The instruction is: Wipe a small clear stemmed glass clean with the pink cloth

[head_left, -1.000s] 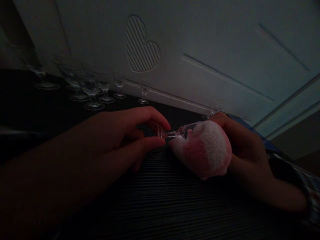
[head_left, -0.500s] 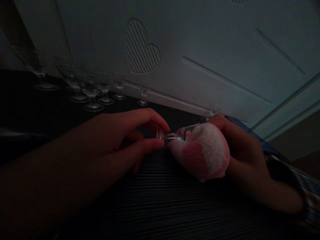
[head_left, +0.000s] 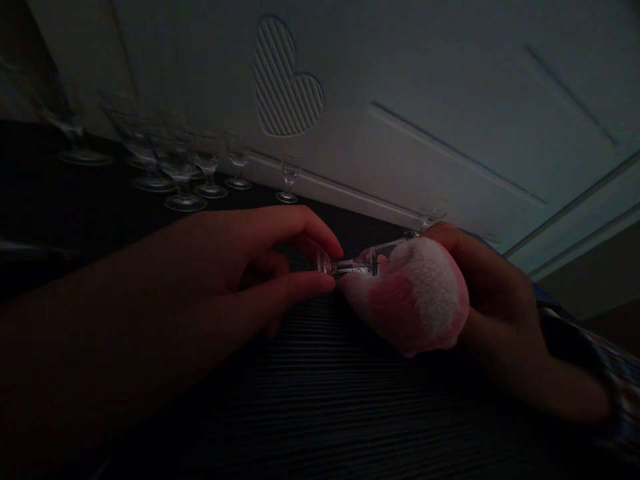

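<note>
A small glass is pinched at its foot by the left hand; a pink-and-white cloth is pressed around it by the right hand.

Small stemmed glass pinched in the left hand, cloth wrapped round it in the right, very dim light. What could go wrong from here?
1. The left hand grips the small glass only at its foot with fingertips while the right hand presses the pink-and-white cloth round the bowl; twisting could snap the thin stem.
2. The glass is held above the dark ribbed tabletop; a slip may chip it.
3. The row of stemmed glasses stands near the left forearm, and the scene is dark; a careless sweep might topple them.
</note>
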Demonstrator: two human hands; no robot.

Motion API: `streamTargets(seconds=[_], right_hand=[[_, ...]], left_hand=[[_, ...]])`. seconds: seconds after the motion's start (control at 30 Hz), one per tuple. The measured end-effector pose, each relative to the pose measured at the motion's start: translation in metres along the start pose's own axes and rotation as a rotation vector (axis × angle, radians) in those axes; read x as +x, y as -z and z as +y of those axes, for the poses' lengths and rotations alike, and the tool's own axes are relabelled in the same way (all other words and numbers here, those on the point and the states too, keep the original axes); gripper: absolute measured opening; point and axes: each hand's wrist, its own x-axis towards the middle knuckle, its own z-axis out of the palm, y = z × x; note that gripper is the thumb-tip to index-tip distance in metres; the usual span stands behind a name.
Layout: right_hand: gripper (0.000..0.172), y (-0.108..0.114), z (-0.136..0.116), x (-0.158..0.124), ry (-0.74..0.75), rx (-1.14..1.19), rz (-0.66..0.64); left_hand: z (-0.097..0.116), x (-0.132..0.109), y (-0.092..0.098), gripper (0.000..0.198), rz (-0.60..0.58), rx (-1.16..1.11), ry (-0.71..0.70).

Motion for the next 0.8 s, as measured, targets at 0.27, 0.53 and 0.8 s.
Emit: streamTargets(seconds=[0.27, 0.53, 0.8], right_hand=[[0.028, -0.0022, -0.0004, 0.0015, 0.013, 0.003, 0.014], [0.031, -0.0029, 0.002, 0.0033, 0.008, 0.025, 0.021], [0.031, -0.0025, -0.0038, 0.0018, -0.056, 0.0, 0.012]], left_hand=[[0.0027, 0.0009, 0.0004, 0.033, -0.005, 0.068, 0.028], [0.0, 0.0002, 0.0032, 0.021, -0.007, 0.079, 0.0], [0.0013, 0.0023, 0.004, 0.022, -0.025, 0.065, 0.009]])
